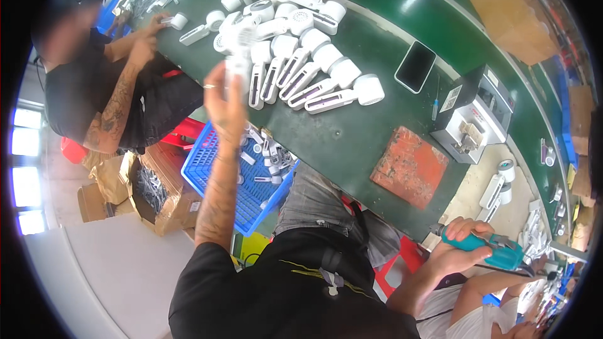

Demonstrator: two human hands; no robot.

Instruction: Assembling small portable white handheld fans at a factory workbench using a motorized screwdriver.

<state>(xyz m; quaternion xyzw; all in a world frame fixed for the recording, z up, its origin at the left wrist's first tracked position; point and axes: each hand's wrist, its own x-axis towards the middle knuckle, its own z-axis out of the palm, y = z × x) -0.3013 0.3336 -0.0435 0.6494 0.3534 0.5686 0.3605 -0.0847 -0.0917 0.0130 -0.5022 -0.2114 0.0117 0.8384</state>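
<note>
My left hand [225,103] is raised over the table's near side, fingers closed round a white handheld device [240,50], smeared by motion. Beside it, a fanned row of similar white devices [300,81] lies on the green table, each with a round head and a handle with a dark slot. More are piled behind; one shows a perforated disc on its head. Out to the right, my right hand [463,245] grips a teal electric screwdriver [502,252], its tip pointing left, near the table's front right corner.
A worn red slab [411,166], a phone [416,67] and a grey box-shaped fixture [474,116] are on the table's right half. Below the front edge sits a blue basket [210,172] of white parts. A co-worker [81,81] handles parts at left; another person [490,301] sits lower right.
</note>
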